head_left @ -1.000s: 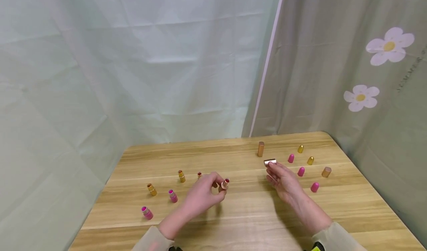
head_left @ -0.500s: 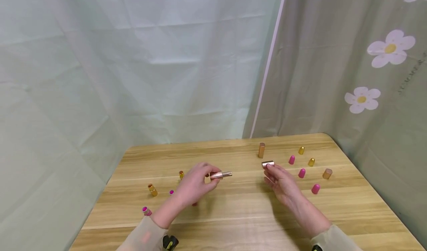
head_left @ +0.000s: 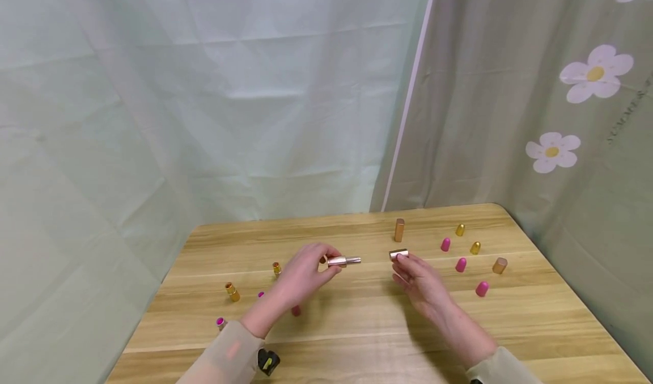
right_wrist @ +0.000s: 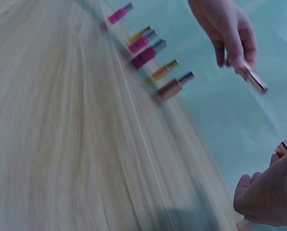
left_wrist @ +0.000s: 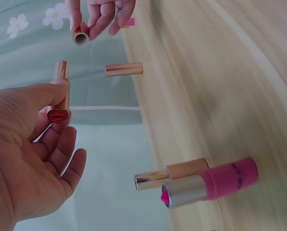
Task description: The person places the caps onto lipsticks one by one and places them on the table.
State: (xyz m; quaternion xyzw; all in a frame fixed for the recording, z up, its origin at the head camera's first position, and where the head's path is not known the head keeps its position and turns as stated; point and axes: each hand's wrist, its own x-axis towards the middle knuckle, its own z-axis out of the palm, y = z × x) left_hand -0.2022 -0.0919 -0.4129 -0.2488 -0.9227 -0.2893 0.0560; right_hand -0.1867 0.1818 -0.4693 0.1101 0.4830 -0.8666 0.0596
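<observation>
My left hand (head_left: 301, 276) pinches an uncapped rose-gold lipstick (head_left: 344, 261) above the table. It lies nearly level, its narrower silvery end facing right; a red label shows on its base (left_wrist: 58, 115) in the left wrist view. My right hand (head_left: 423, 287) holds a rose-gold lipstick cap (head_left: 398, 254) between thumb and fingers. In the left wrist view the hollow mouth of this cap (left_wrist: 81, 37) shows, turned toward the lipstick. A gap separates the two pieces. Only part of the cap (right_wrist: 281, 149) is visible in the right wrist view.
Uncapped lipsticks stand at left, including a gold one (head_left: 232, 291) and a pink one (left_wrist: 230, 179); my left arm partly hides some. Loose caps stand at right: rose-gold (head_left: 399, 230), gold (head_left: 475, 248) and pink (head_left: 482, 288). A curtain (head_left: 306, 117) hangs behind the table (head_left: 377, 338).
My left hand has lifted the rose-gold lipstick and tipped it from upright to nearly level. My right hand has moved left with the cap, narrowing the gap.
</observation>
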